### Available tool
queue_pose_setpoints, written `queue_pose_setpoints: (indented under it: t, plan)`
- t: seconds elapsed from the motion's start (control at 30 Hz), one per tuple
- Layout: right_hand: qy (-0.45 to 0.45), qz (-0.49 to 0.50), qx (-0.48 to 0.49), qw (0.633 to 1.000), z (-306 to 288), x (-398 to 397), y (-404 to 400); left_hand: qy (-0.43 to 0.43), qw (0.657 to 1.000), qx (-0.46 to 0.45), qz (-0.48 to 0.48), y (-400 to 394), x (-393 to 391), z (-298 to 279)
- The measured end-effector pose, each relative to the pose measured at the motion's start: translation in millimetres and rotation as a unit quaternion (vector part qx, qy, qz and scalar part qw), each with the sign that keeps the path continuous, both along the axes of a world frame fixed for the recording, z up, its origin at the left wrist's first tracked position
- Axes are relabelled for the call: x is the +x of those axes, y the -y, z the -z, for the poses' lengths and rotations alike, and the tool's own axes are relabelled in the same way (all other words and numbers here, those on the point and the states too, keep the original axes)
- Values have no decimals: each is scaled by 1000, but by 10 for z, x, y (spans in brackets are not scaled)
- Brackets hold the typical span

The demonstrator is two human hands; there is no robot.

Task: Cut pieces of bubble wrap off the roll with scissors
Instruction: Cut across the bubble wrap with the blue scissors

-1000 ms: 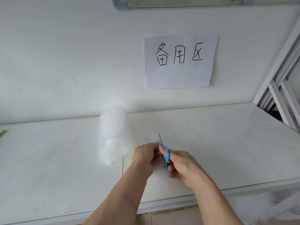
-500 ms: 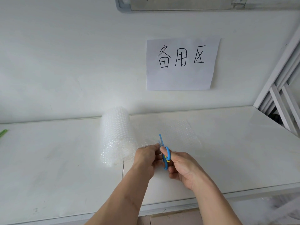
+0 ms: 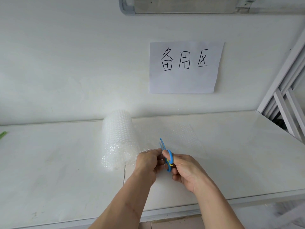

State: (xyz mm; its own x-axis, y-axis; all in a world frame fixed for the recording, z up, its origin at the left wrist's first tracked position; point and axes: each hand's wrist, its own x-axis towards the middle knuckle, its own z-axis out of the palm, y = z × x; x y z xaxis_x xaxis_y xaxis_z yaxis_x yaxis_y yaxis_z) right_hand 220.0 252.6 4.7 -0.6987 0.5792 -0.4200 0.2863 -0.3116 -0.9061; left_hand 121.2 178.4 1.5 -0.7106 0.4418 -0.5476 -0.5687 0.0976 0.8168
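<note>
A roll of clear bubble wrap (image 3: pixel 118 138) lies on the white table (image 3: pixel 57 162), its axis pointing away from me. A sheet unrolled from it (image 3: pixel 183 138) spreads flat to the right. My left hand (image 3: pixel 148 161) pinches the near edge of that sheet just right of the roll. My right hand (image 3: pixel 184 171) holds small blue scissors (image 3: pixel 166 154) with the blades pointing away from me, at the sheet's near edge, right beside my left fingers. The blades look nearly closed.
A paper sign with handwritten characters (image 3: pixel 184 66) hangs on the white wall behind the table. A white metal frame (image 3: pixel 287 100) leans at the right. A green object (image 3: pixel 3 134) pokes in at the far left edge. A seam (image 3: pixel 124 172) splits the tabletop.
Both hands stay at the sheet's near edge beside the roll. The view has tilted up a little, so everything sits slightly lower in the frame.
</note>
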Motion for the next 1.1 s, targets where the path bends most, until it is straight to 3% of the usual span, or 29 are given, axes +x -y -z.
queue_pose_setpoints:
  t: [1.1]
  plan:
    - [17,24,-9,1000,75,-63,-19,-10,1000,2,-19,-26,44,-25]
